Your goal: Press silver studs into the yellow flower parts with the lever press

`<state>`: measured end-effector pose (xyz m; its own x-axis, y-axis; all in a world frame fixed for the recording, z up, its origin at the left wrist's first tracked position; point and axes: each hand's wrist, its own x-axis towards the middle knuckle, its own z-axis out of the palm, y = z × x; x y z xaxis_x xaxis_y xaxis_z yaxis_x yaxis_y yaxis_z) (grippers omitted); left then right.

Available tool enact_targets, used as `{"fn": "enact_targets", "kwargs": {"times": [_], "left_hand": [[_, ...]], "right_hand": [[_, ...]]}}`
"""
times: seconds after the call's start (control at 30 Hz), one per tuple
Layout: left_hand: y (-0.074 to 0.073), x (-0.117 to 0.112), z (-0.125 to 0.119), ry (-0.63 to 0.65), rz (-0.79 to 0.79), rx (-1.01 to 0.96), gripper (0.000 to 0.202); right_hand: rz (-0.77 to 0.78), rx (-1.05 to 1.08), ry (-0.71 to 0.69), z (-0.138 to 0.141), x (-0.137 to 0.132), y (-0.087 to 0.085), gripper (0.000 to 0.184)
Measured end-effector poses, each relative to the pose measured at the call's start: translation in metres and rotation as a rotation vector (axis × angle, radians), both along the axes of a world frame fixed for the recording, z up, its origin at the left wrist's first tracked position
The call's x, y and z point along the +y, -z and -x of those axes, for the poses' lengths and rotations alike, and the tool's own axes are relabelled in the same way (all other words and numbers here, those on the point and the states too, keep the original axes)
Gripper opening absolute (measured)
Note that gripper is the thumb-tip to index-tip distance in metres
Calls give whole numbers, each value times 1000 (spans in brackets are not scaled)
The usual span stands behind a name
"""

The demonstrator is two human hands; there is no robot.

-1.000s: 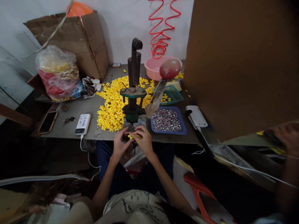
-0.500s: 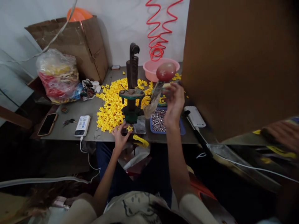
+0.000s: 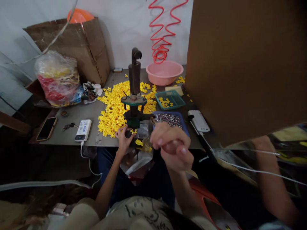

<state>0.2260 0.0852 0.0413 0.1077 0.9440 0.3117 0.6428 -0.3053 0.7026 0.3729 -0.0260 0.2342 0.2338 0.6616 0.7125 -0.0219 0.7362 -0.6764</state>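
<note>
A dark green hand press (image 3: pixel 133 108) stands at the table's front edge. My left hand (image 3: pixel 123 138) is at its base, thumb and fingers pinching a small yellow star-shaped piece (image 3: pixel 133 131) under the ram. My right hand (image 3: pixel 173 147) is closed around the round reddish knob (image 3: pixel 171 147) of the press lever, which is pulled down toward me. Behind the press lies a heap of small yellow pieces (image 3: pixel 112 105). Just beyond my right hand is a blue tray (image 3: pixel 184 123) of small shiny metallic bits (image 3: pixel 169 118). A yellow strip (image 3: pixel 139 142) sticks out below the press.
A green basket (image 3: pixel 178 101) with a few yellow pieces and a pink basin (image 3: pixel 164 73) stand behind. A large cardboard sheet (image 3: pixel 240 70) blocks the right. Left are a power bank (image 3: pixel 83 130), keys (image 3: pixel 69 126) and phone (image 3: pixel 47 128). Another person's arm (image 3: pixel 268 169) shows at far right.
My right hand has gone from open beside the raised lever to gripping its knob, and the lever has swung down toward me. My left hand stays at the press base.
</note>
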Motion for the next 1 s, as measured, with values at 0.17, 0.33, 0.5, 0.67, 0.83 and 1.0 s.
{"fn": "enact_targets", "kwargs": {"times": [0.17,0.33,0.5,0.67,0.83,1.0], "left_hand": [[-11,-23,26,85,-32,-30,45],[8,-78,62,430,109,-64,35],[16,-83,70,442,141,-66,22],[3,-43,89,51,-85,19,26],[8,-11,98,85,-131,146,32],[13,-3,89,80,-127,190,35]], "right_hand": [[362,-90,175,-62,22,35,44],[908,-892,566,-136,33,123,30],[883,-1199,664,-144,29,156,33],[855,-1167,658,-132,32,151,21],[847,-1058,656,-129,32,154,17],[817,-950,658,-129,37,153,19]]}}
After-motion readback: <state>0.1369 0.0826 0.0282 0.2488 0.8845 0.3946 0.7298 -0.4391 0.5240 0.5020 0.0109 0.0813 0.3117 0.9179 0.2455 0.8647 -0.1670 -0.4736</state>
